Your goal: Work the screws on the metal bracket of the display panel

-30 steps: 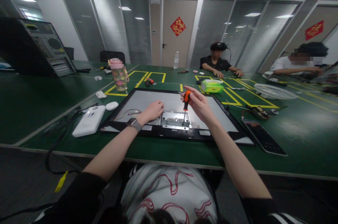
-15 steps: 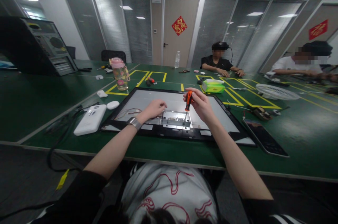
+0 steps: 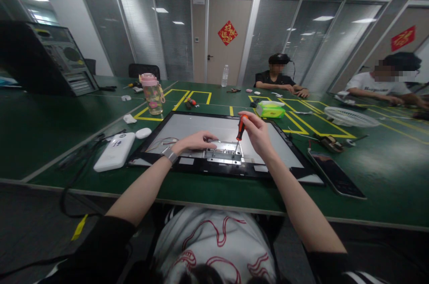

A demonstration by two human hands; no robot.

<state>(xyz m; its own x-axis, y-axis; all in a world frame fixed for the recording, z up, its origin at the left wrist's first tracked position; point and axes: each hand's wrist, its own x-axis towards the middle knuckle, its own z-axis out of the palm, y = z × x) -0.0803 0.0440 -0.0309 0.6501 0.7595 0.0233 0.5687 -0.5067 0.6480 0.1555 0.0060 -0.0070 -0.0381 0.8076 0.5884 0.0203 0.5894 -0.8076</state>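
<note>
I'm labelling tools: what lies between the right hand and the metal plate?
The screwdriver: in the head view, its shaft slants from the right hand down toward the metal plate.

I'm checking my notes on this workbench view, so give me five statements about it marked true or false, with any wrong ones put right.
1. The right hand holds an orange-and-black screwdriver. True.
2. The left hand grips a bottle. False: the left hand is over the flat panel, and the pink-lidded bottle stands beyond it, to the left.
3. The screwdriver points down toward a metal plate. True.
4. A watch is on the right wrist. False: the watch is on the left wrist.
5. The green tissue pack lies on the panel. False: the tissue pack rests on the table, beyond the panel.
</note>
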